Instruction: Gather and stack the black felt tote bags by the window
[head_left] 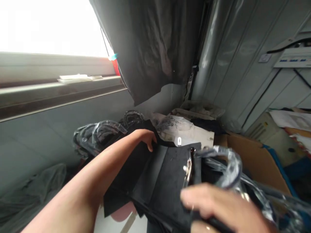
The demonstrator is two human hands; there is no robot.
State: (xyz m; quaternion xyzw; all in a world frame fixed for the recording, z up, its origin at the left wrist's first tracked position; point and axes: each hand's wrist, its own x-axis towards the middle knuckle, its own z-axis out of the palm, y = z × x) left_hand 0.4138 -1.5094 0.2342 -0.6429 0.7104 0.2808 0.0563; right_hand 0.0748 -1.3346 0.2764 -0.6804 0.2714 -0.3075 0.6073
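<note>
A black bag [167, 174] with a smooth, flat lining lies spread out in front of me, tilted. My left hand [147, 138] reaches across to its far left side, with the fingers curled round the black edge. Blurred at the lower right, my right hand [221, 207] grips the near right edge of the bag, fingers on top and thumb below. Beside those fingers runs a shiny metal fitting [188, 171]. Curved handles [230, 161] in clear plastic wrap stick up to the right. What lies under the bag is mostly hidden.
More plastic-wrapped black handles [99, 134] are heaped at the left by the wall. Behind stand a white crumpled bag [177, 126] and an open cardboard box [255, 158]. A dark curtain [155, 45] hangs beside the bright window. Clear plastic [39, 187] lies at lower left.
</note>
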